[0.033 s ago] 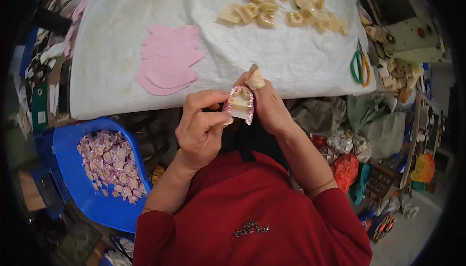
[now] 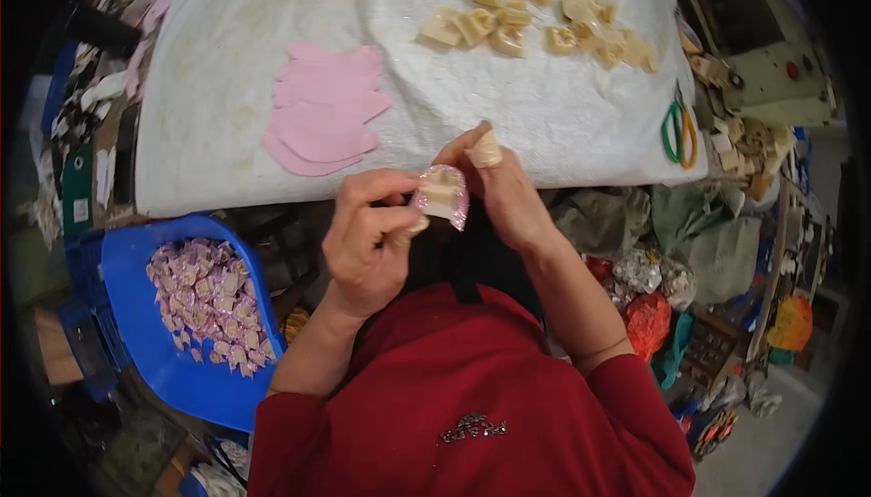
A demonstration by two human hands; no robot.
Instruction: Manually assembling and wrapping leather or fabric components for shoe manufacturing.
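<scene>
Just beyond the near edge of the table, I hold a small U-shaped shoe-upper piece [image 2: 442, 196] with a glittery pink border and a cream inner face. The thumb and fingers of my left hand [image 2: 370, 234] pinch its left side. My right hand [image 2: 508, 190] is closed at its far right side, with the fingertips partly hidden behind it. A beige wrap covers one digit of that hand. On the table beyond lies a stack of flat pink cut pieces [image 2: 328, 108]. Farther right are several cream, curled pieces [image 2: 510, 39].
A blue plastic tub [image 2: 204, 397] at my left holds a heap of glittery pink pieces [image 2: 207, 302]. Scissors [image 2: 678, 129] with green and orange handles lie at the right of the white-covered table [image 2: 481, 88]. Bags and cloths [image 2: 649, 311] crowd the right side.
The shoe-upper piece has tilted and moved slightly left in my hands, and its glittery rim faces me differently. The whole view has shifted a little; both hands keep their hold.
</scene>
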